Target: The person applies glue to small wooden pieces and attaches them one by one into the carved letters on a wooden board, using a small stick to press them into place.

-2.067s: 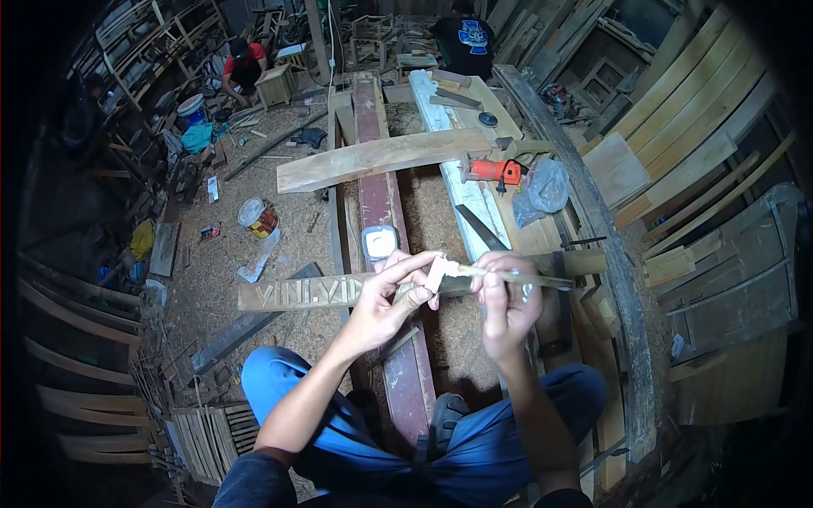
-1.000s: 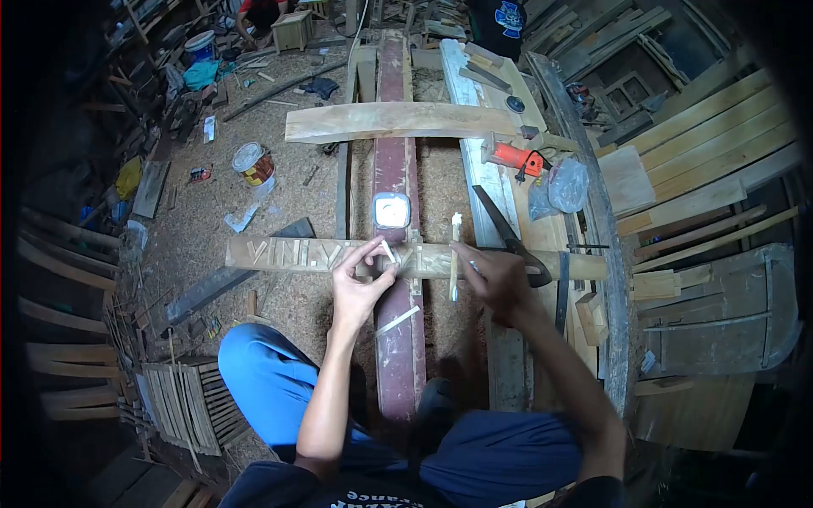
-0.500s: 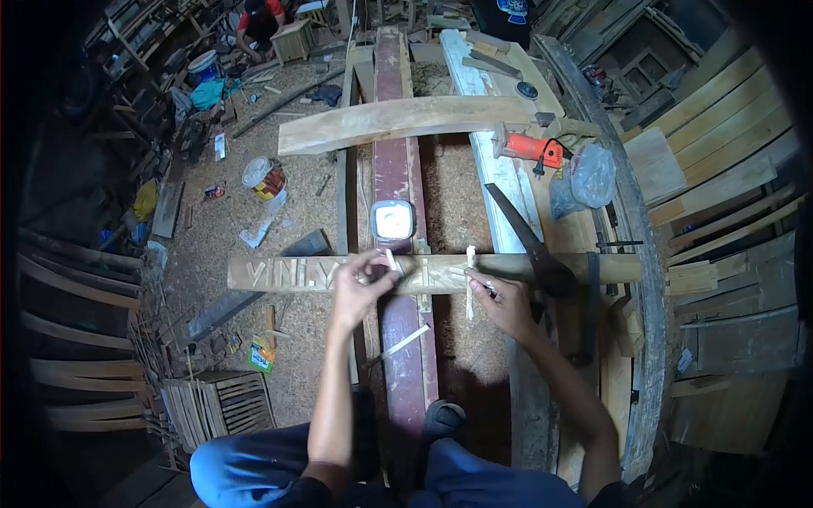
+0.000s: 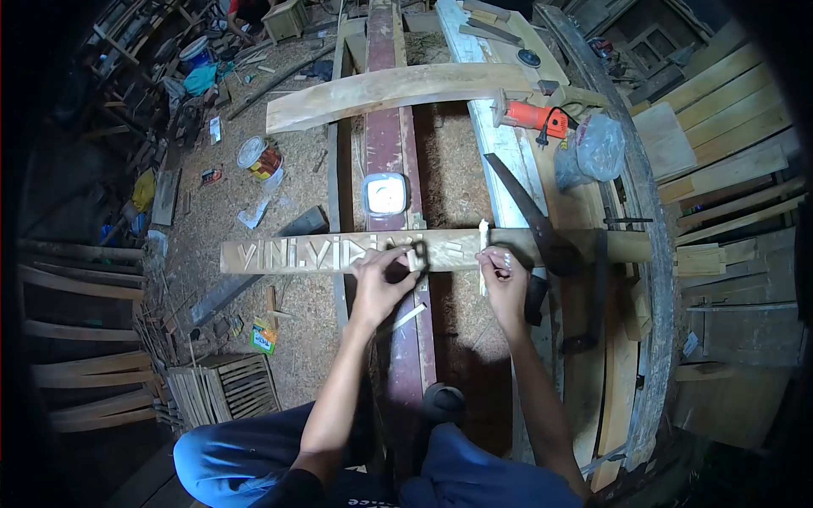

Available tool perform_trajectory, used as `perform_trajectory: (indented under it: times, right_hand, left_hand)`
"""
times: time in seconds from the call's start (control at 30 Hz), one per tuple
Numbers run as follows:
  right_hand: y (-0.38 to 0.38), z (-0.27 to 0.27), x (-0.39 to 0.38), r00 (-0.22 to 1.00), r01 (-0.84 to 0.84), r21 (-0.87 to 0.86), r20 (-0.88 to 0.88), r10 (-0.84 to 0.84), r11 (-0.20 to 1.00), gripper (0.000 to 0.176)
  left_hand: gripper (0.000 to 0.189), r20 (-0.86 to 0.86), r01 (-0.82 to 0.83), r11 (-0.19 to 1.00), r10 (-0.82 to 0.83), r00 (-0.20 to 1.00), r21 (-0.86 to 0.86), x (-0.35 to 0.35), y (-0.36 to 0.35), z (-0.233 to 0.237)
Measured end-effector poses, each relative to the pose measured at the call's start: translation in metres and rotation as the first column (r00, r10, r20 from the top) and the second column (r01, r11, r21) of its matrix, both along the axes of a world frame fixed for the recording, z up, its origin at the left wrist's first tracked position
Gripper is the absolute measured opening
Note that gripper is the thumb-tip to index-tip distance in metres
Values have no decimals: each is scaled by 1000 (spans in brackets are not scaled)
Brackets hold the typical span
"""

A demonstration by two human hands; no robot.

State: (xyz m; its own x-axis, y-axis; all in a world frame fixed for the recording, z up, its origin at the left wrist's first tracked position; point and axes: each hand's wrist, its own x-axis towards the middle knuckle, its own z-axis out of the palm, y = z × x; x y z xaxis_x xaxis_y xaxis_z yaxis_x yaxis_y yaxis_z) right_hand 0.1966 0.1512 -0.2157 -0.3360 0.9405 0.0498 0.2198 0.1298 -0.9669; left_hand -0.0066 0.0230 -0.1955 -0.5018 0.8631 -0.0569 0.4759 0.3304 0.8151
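Observation:
A long wooden board [image 4: 322,256] lies crosswise in front of me, bearing raised wooden letters [image 4: 279,253]. Over its middle, my left hand [image 4: 381,284] is closed in a pinch on a small wooden strip [image 4: 412,259]. My right hand [image 4: 506,284] is closed, its fingertips at a pale narrow strip [image 4: 483,233] with a ragged top that crosses the board. It appears to pinch that strip, partly covering it. Beyond the board stands a square tub of white paste [image 4: 385,196]. Another loose strip [image 4: 410,317] lies on the reddish beam [image 4: 405,360] nearer me.
A handsaw [image 4: 533,212] rests over the board's right part. Past it are an orange power tool [image 4: 533,117] and a plastic bag [image 4: 600,148]. A curved plank [image 4: 381,91] spans the beams. A paint bucket [image 4: 258,156] and a slatted crate [image 4: 224,389] stand on the left.
My view has shifted, so the scene sits higher. My left hand has moved right along the board with its strip. My right hand has come up to the pale strip, which sits slightly farther right.

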Motion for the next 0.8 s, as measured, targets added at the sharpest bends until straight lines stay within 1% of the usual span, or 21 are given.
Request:
perform_trajectory:
  times: [0.07, 0.1, 0.13, 0.2, 0.23, 0.27, 0.33, 0.37, 0.4, 0.47, 0.5, 0.53, 0.6, 0.63, 0.73, 0.8]
  right_hand:
    - [-4, 1, 5, 1000, 27, -6, 0, -27, 1000, 10]
    - [-8, 6, 5, 999, 30, -58, -24, -32, 998, 9]
    - [-10, 5, 6, 999, 30, -55, -23, -31, 998, 9]
    - [-13, -5, 7, 999, 34, -93, -29, -36, 995, 9]
    - [-15, -12, 5, 997, 40, -128, -56, -48, 991, 10]
    - [-17, -19, 4, 998, 37, -127, -54, -44, 991, 10]
    - [-18, -22, -4, 985, 33, -168, -161, -61, 985, 12]
    - [-18, -23, -8, 983, 48, -189, -164, -79, 981, 12]
    - [-17, -27, -12, 984, 41, -186, -165, -73, 982, 12]
    - [-12, -34, -18, 979, 21, -168, -197, -55, 986, 11]
    - [-11, -34, -21, 970, 9, -154, -240, -46, 988, 10]
    - [-10, -34, -22, 970, 13, -161, -238, -52, 987, 10]
    - [-10, -33, -23, 980, 26, -162, -190, -57, 986, 10]
    - [-10, -32, -22, 985, 31, -143, -167, -55, 989, 9]
    - [-9, -35, -20, 987, 58, -194, -136, -86, 979, 10]
    - [-6, -36, -16, 993, 60, -195, -87, -78, 979, 10]
  left_hand:
    - [48, 0, -3, 1000, 3, 1000, 12, 10, 3, -9]
    - [49, 20, 6, 999, -7, 1000, 32, 14, 6, -4]
    - [49, 21, 5, 999, -6, 1000, 35, 20, 8, -6]
    - [50, -77, -34, 993, 44, 996, 116, 25, 16, -12]
    - [48, 10, -22, 996, 22, 1000, 84, 27, 17, -15]
    - [48, 12, -26, 996, 26, 1000, 84, 29, 19, -19]
    - [45, -31, 27, 999, -27, 999, 24, 31, 26, -19]
    - [43, -84, 32, 998, -27, 996, 52, 32, 29, -24]
    - [43, -85, 26, 998, -21, 996, 55, 31, 32, -28]
    - [44, -142, 37, 999, -32, 989, 29, 27, 40, -35]
    - [44, -148, 41, 999, -38, 988, 20, 25, 44, -39]
    - [44, -146, 45, 999, -43, 988, 13, 24, 46, -43]
    - [45, -212, 65, 998, -61, 975, 11, 20, 48, -50]
    - [45, -209, 67, 998, -64, 976, 3, 19, 49, -53]
    - [46, -203, 94, 996, -93, 975, -8, 16, 54, -57]
    - [45, -293, 114, 992, -122, 948, -44, 16, 57, -56]
